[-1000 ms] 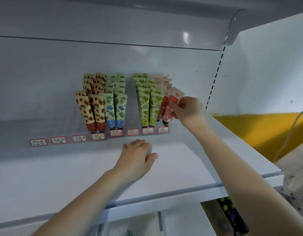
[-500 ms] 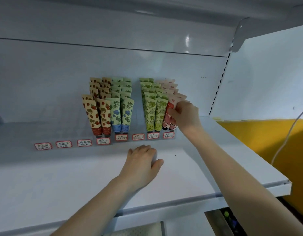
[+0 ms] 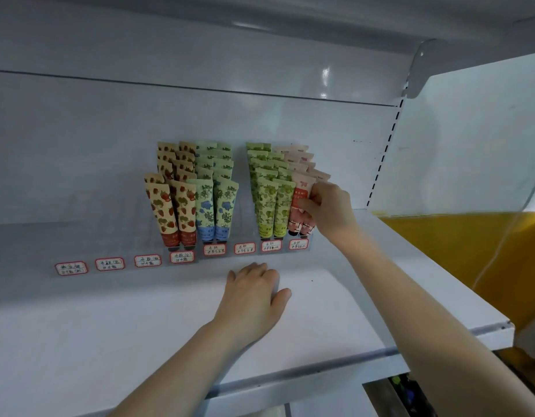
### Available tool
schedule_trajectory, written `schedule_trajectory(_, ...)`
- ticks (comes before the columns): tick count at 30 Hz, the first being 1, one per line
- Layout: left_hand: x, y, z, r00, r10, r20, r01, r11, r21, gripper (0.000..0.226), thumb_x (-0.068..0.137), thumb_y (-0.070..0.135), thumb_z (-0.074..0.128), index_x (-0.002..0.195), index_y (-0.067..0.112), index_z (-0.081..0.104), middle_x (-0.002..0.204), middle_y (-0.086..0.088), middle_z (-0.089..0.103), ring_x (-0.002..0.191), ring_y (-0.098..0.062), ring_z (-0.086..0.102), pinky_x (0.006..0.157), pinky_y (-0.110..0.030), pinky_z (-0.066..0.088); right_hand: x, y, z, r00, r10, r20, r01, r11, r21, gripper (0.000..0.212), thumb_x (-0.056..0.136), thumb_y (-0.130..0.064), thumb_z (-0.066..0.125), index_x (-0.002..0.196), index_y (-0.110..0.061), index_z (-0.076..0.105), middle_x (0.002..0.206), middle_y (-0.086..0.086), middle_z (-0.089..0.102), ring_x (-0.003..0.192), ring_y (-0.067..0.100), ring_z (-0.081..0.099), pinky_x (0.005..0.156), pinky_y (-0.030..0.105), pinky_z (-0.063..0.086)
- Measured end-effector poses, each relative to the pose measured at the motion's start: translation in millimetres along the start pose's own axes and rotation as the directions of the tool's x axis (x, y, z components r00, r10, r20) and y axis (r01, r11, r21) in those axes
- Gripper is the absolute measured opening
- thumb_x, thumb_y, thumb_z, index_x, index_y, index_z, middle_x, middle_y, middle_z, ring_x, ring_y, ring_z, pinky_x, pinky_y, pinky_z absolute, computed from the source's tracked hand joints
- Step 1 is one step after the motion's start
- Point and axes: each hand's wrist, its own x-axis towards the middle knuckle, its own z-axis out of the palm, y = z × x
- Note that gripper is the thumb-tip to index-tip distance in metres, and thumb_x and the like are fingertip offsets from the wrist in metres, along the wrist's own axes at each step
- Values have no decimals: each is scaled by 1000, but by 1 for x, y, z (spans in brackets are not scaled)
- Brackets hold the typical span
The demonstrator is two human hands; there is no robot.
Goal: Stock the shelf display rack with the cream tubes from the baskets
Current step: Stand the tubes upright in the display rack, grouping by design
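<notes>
A clear display rack (image 3: pixel 248 236) stands at the back of the white shelf (image 3: pixel 350 296). It holds rows of cream tubes: strawberry-print tubes (image 3: pixel 170 206), blue-flower tubes (image 3: pixel 213 206), green-print tubes (image 3: pixel 270 203) and pink tubes (image 3: pixel 299 191) at the right end. My right hand (image 3: pixel 327 206) grips the front pink tube, which stands in the rightmost slot. My left hand (image 3: pixel 251 299) rests palm down on the shelf in front of the rack, fingers together, holding nothing. The baskets are out of view.
Red-bordered handwritten labels (image 3: pixel 147 260) run along the rack's front; the slots at the left hold no tubes. Another shelf (image 3: pixel 290 31) hangs overhead. A yellow wall (image 3: pixel 458 251) and a thin white cable (image 3: pixel 497 251) lie to the right.
My right hand has pushed the pink tube down from a tilt to upright in the rightmost slot. The left hand stayed flat on the shelf. The camera moved closer.
</notes>
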Motion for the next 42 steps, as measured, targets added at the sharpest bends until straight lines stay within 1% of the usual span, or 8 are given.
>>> schedule_trajectory(5,1,2,0,999,-17,30,17,1000,9,27,96,43,36,88,18,43,99,4,44,107,-19,42,94,-37,33,5,1,1,1000,-6,-15,5,998,-66,14,88,-1,54,74,2,56,79,17,66,65,24,58,52,24,42)
schedule_trajectory(10,2,1,0,999,-16,31,16,1000,5,26,96,43,36,87,19,43,95,6,41,104,-18,42,92,-37,34,6,0,-3,999,-10,40,14,994,-108,14,88,4,50,80,10,60,73,15,63,49,11,51,35,8,34)
schedule_trajectory(17,2,3,-2,999,-21,35,21,1000,-17,25,96,41,36,86,19,41,94,6,38,105,-19,41,91,-36,33,9,0,-1,1000,-18,21,22,981,-192,17,88,-1,52,77,8,62,78,20,68,65,25,59,50,20,41)
schedule_trajectory(27,1,3,-4,999,-25,46,26,1000,-16,27,96,41,36,82,19,39,90,5,39,99,-18,41,89,-37,33,10,-1,-8,997,14,78,-4,993,-120,23,88,2,52,65,0,58,66,10,62,37,-7,51,41,6,38)
schedule_trajectory(34,-1,6,-6,999,-29,42,30,999,-19,26,96,41,38,84,18,41,92,4,41,102,-20,43,89,-36,33,8,0,0,1000,-20,-17,17,987,-160,18,87,1,52,70,1,58,76,20,68,60,24,58,45,10,38)
schedule_trajectory(38,7,8,-19,961,-227,-160,166,932,-321,40,92,32,54,120,5,46,112,-11,51,106,-29,51,82,-31,39,6,0,0,999,-30,10,32,987,-158,18,88,1,51,72,1,57,77,21,66,49,15,54,35,8,34)
schedule_trajectory(40,21,9,-31,894,-267,-361,129,923,-362,51,88,25,63,122,-8,45,109,-21,53,99,-35,55,72,-28,39,8,0,-1,999,-32,7,33,985,-167,17,88,0,51,73,5,57,79,20,67,55,20,59,44,14,44)
schedule_trajectory(42,34,11,-40,890,-243,-385,120,941,-317,53,90,23,62,125,-10,41,111,-23,51,98,-34,54,69,-23,33,10,0,-1,1000,-16,19,19,988,-155,17,88,0,51,76,7,59,81,21,68,67,29,65,57,27,52)
